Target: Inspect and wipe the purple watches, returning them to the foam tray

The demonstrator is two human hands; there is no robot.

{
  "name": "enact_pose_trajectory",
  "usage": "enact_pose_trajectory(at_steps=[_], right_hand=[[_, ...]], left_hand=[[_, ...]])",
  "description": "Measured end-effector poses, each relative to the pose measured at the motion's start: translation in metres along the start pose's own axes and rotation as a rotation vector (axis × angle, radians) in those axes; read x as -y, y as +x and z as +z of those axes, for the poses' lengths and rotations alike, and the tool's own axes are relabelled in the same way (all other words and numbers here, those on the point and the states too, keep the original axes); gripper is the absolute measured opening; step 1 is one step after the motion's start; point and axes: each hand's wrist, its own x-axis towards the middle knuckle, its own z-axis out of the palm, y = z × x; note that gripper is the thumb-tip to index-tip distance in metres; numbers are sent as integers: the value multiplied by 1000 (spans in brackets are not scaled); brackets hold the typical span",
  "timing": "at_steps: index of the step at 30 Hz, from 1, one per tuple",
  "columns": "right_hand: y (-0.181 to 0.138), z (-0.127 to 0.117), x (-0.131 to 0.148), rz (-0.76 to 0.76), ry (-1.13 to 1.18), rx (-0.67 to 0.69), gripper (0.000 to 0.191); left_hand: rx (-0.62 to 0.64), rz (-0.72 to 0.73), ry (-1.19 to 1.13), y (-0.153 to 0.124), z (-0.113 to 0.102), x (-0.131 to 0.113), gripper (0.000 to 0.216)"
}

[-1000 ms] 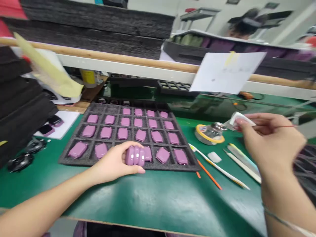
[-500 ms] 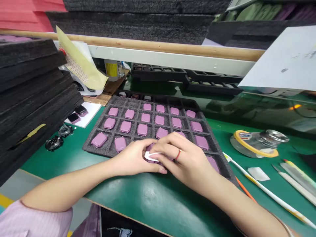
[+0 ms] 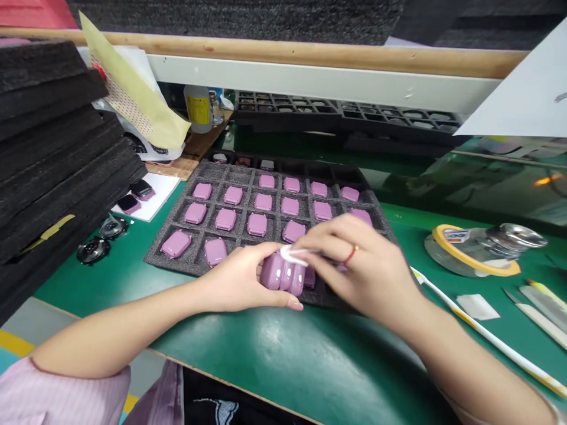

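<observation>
Left hand (image 3: 241,277) grips a ridged purple block (image 3: 283,276) as the right hand (image 3: 354,260) presses a white wad (image 3: 293,255) to it

Nearest, a striped pinkish sleeve (image 3: 71,386) shows at the lower left, by the front edge of the green tabletop (image 3: 266,348). The left hand is curled partway shut around the glossy block, thumb along its near side, fingers mostly hidden behind. Three rounded ridges show; whether it is one piece or several pressed together, I cannot tell. The block is above the near edge of a black foam tray (image 3: 175,219). The right hand, slightly blurred, pinches the wad between thumb and fingers against the block's top. Purple cases (image 3: 225,219) sit singly in the tray's cells, some hidden by the hands.

To the right lie a white-and-yellow stick (image 3: 487,330), a white square (image 3: 478,307) and, near the stick, a glass bottle (image 3: 496,251) with a yellow ring around it. To the left, two dark round parts (image 3: 93,251) lie beside a stack of black foam (image 3: 53,147). Farther back, a bottle with a yellow label (image 3: 198,109) stands below a wood-edged shelf (image 3: 266,53), near more compartmented trays (image 3: 283,121).
</observation>
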Motion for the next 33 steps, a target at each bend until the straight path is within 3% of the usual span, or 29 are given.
enact_pose_trajectory(at_steps=[6,10,14,19,24,29,33], right_hand=[[3,-8,1,-71,67,180,11],[3,-9,4,-59,-19,123,9],[2,-8,3,-76,21,188,14],[1,-12,-10,-11,-21,62,7],[-3,-19,-2,-11,155,249,8],[-4,-14,-10,-34,7,156,9],[-4,-23,-17,56,-129,146,13]], left_hand=[[16,12,-34,0,1,2,65],[5,-8,-4,0,1,1,65],[5,-7,-6,0,1,0,63],[8,-41,1,0,1,-1,66],[26,-14,-56,0,0,-2,60],[11,-56,-45,0,0,-4,62],[21,-23,-42,-3,0,-7,60]])
